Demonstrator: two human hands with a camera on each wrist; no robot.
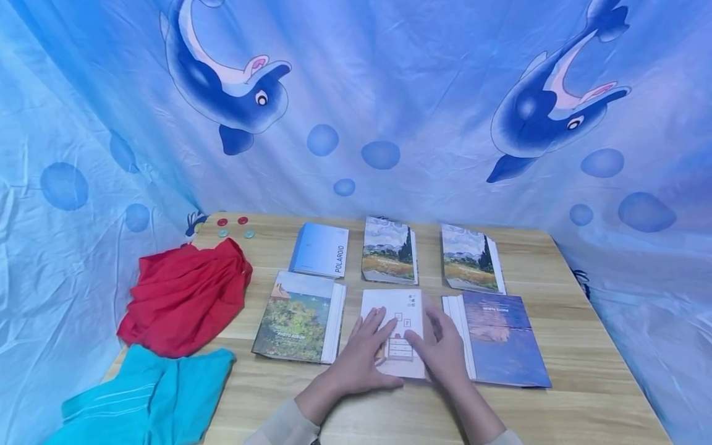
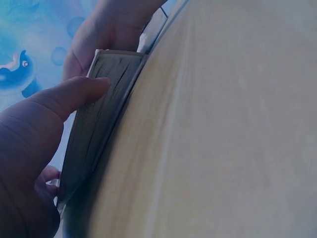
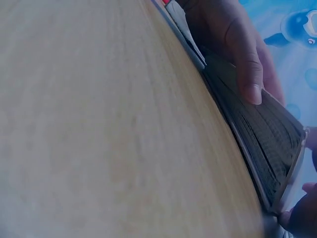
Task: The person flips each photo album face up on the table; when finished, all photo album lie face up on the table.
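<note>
A thick photo album [image 1: 408, 364] with a white cover and a line drawing of a chest of drawers lies at the front middle of the table. My left hand [image 1: 361, 355] grips it from the left, fingers over the cover. Its thumb touches the near page edges, as the left wrist view [image 2: 29, 136] of the hand shows. From the other side my right hand [image 1: 445, 349] holds the same album, thumb on the cover and fingers along the right edge. In the right wrist view the layered page edges [image 3: 257, 134] show; the album's underside is hidden.
Photo albums stand close by: a green landscape one [image 1: 297, 318] left, a purple-blue one [image 1: 503, 340] right. Behind lie a blue POLAROID album [image 1: 319, 247] and two painted-landscape albums [image 1: 386, 250]. Red cloth [image 1: 186, 296], teal cloth [image 1: 150, 395] and small discs [image 1: 243, 220] occupy the left.
</note>
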